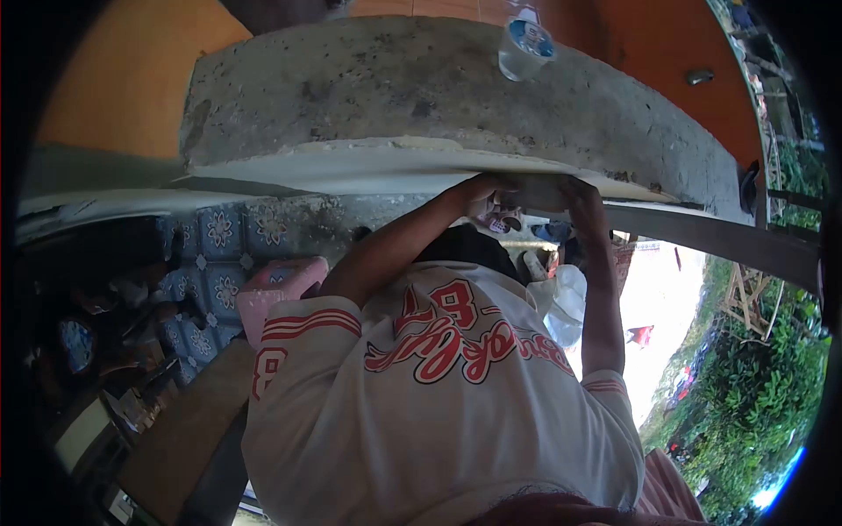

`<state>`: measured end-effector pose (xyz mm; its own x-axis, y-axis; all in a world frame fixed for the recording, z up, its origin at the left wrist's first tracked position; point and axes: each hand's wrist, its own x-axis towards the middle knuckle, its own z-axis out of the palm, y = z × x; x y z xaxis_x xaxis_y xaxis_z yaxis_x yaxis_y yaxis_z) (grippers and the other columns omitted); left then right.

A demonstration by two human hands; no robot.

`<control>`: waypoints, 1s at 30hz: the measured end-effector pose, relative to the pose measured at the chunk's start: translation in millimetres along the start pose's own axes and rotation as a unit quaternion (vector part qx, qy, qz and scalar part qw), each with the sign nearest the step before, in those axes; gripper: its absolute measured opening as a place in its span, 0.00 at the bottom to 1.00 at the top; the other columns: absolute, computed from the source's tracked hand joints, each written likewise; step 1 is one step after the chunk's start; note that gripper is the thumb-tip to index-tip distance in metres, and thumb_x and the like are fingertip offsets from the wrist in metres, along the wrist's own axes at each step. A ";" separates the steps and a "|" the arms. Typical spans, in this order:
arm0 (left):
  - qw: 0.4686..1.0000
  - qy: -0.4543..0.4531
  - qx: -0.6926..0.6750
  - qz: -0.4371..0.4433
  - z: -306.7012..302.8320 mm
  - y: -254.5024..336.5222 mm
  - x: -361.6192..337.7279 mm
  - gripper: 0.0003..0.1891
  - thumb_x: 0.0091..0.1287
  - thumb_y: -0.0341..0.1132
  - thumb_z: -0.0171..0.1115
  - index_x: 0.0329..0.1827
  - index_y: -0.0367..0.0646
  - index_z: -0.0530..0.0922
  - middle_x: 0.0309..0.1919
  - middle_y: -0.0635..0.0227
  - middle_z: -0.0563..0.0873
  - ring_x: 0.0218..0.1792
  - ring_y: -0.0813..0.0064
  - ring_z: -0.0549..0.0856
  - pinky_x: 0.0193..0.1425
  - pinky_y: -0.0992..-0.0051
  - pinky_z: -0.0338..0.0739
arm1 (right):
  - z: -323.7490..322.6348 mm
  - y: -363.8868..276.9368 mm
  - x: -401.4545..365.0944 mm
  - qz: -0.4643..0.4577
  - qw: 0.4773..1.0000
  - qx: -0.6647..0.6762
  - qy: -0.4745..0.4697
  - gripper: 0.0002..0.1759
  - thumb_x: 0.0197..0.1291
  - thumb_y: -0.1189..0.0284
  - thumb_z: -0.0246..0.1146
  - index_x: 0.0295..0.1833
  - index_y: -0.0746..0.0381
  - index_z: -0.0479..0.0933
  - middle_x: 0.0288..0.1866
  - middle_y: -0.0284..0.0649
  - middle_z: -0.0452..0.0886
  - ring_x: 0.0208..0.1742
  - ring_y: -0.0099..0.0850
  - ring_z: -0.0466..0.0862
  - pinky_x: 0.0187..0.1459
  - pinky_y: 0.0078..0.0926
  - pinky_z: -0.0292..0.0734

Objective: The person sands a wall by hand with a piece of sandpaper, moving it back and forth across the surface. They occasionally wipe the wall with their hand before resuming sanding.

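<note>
Slab (421,96) of grey concrete across the top of the view, with a pale near edge. Both hands raised to the middle of this near edge. Left hand (485,188) with grip closed, fingers curled around the edge. Right hand (581,195) just beside it, touching the same edge; grip there partly hidden, cannot tell if closed. Bottle (524,44) standing near the far edge of the slab, well apart from the hands. Pink box (281,289) below, under the left arm.

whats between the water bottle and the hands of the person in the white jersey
Only the rough grey face of the concrete slab: the water bottle sits at one edge, the hands reach the opposite edge. Head view.
</note>
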<state>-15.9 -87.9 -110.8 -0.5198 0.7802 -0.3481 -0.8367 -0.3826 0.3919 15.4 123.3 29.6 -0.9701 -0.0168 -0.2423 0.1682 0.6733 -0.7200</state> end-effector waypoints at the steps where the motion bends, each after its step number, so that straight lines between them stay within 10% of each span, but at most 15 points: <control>1: 1.000 -0.021 0.002 0.013 -22.0 5.4 -21.8 0.24 0.62 0.33 0.70 0.62 0.48 0.74 0.54 0.65 0.80 0.52 0.70 0.82 0.58 0.63 0.79 | 25.2 -18.3 3.3 0.003 0.999 0.001 -0.035 0.21 0.64 0.64 0.59 0.54 0.71 0.80 0.42 0.44 0.86 0.43 0.28 0.82 0.49 0.30 0.75; 9: 0.964 0.150 -0.120 0.181 -231.5 17.4 -213.7 0.24 0.62 0.36 0.68 0.61 0.52 0.74 0.57 0.69 0.79 0.58 0.69 0.78 0.62 0.60 0.74 | 270.4 -150.7 43.5 0.035 0.936 0.140 -0.322 0.20 0.65 0.70 0.57 0.58 0.70 0.78 0.54 0.48 0.81 0.56 0.38 0.80 0.60 0.34 0.74; 18: 0.852 0.418 0.181 0.259 -220.5 130.3 -442.0 0.25 0.59 0.38 0.70 0.61 0.44 0.77 0.55 0.65 0.82 0.55 0.68 0.81 0.58 0.65 0.76 | 440.5 -261.1 42.5 0.192 0.774 0.432 -0.421 0.26 0.67 0.71 0.61 0.68 0.60 0.62 0.65 0.43 0.67 0.66 0.40 0.73 0.65 0.51 0.72; 26: 0.615 0.493 0.582 0.200 -114.1 148.3 -400.8 0.27 0.56 0.48 0.73 0.51 0.33 0.84 0.47 0.50 0.88 0.49 0.58 0.87 0.57 0.68 0.78 | 394.9 -197.7 53.7 0.215 0.653 0.554 -0.470 0.22 0.64 0.73 0.63 0.62 0.61 0.69 0.61 0.41 0.72 0.67 0.42 0.73 0.68 0.47 0.68; 30: 0.610 0.451 0.624 0.188 -67.0 126.2 -329.0 0.27 0.58 0.51 0.71 0.49 0.34 0.84 0.45 0.44 0.86 0.48 0.50 0.86 0.54 0.64 0.79 | 322.2 -153.6 45.1 0.186 0.659 0.588 -0.431 0.22 0.61 0.73 0.66 0.61 0.60 0.72 0.59 0.38 0.76 0.66 0.38 0.74 0.69 0.45 0.66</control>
<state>38.0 -426.0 -3.8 -0.9888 -0.0521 -0.1399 -0.1390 0.6628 0.7357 2.2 -219.1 -80.3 -0.4489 -0.7668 -0.4587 0.8772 -0.2804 -0.3897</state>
